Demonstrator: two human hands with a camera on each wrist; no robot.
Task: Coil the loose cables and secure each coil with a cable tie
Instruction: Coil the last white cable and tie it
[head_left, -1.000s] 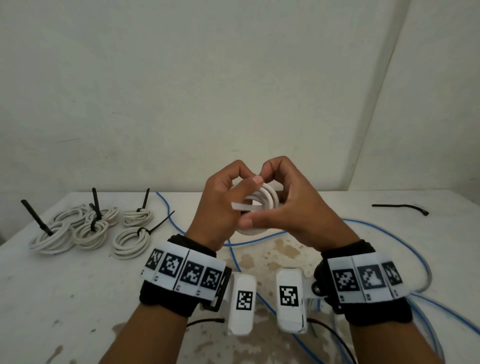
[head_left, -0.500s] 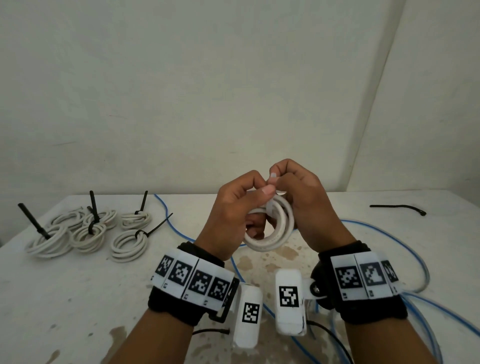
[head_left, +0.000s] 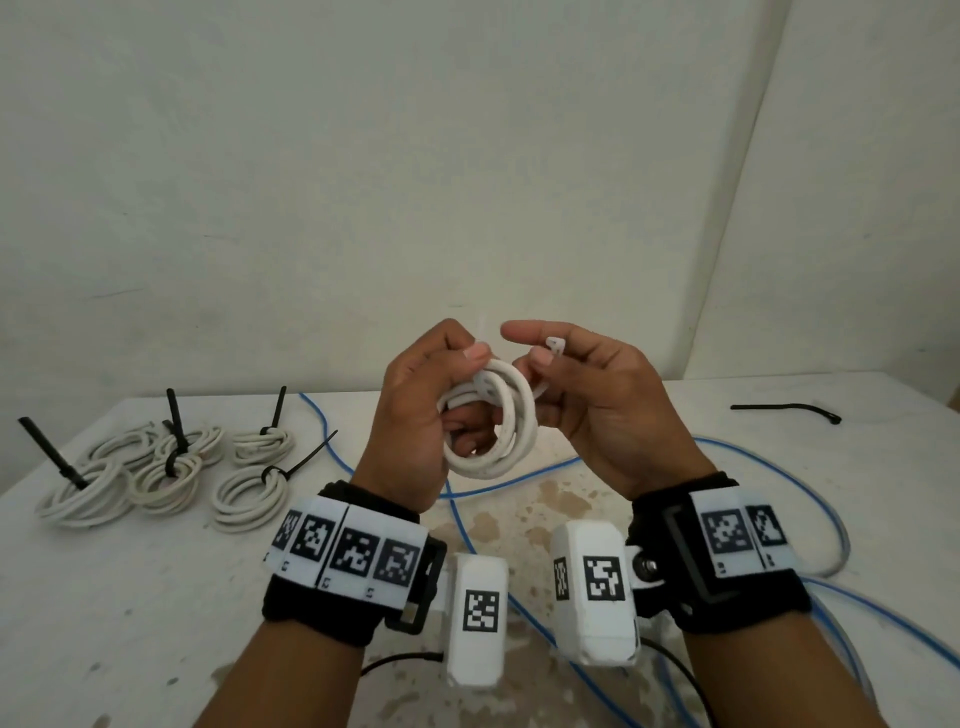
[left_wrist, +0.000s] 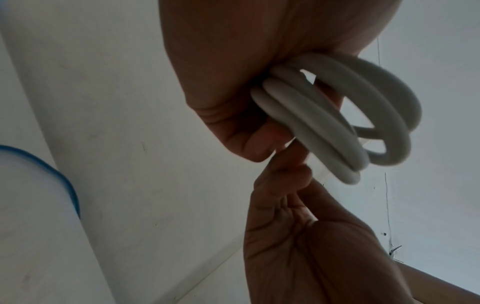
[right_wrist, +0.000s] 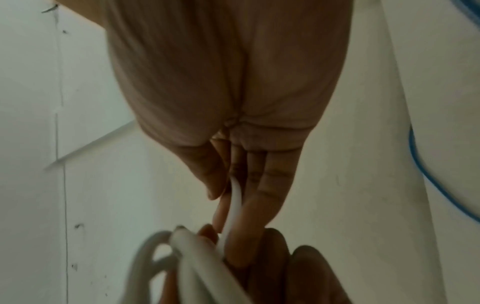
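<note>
I hold a white cable coil (head_left: 498, 423) up above the table. My left hand (head_left: 434, 410) grips the coil (left_wrist: 335, 121) on its left side, thumb over the top strands. My right hand (head_left: 566, 384) pinches a white cable tie (head_left: 555, 344) whose head sticks out between its fingers. In the right wrist view the tie strap (right_wrist: 235, 207) runs between the fingers down to the coil (right_wrist: 187, 265). The other tie end (head_left: 483, 332) pokes up behind my left thumb.
Several white coils with black ties (head_left: 156, 467) lie at the table's left. A long blue cable (head_left: 779, 483) loops over the middle and right of the table (head_left: 130, 597). A single black tie (head_left: 784, 410) lies far right, near the wall.
The hands have drawn slightly apart. My right hand turned palm-up and came off the coil's top, now pinching only the tie; the coil hangs from my left hand.
</note>
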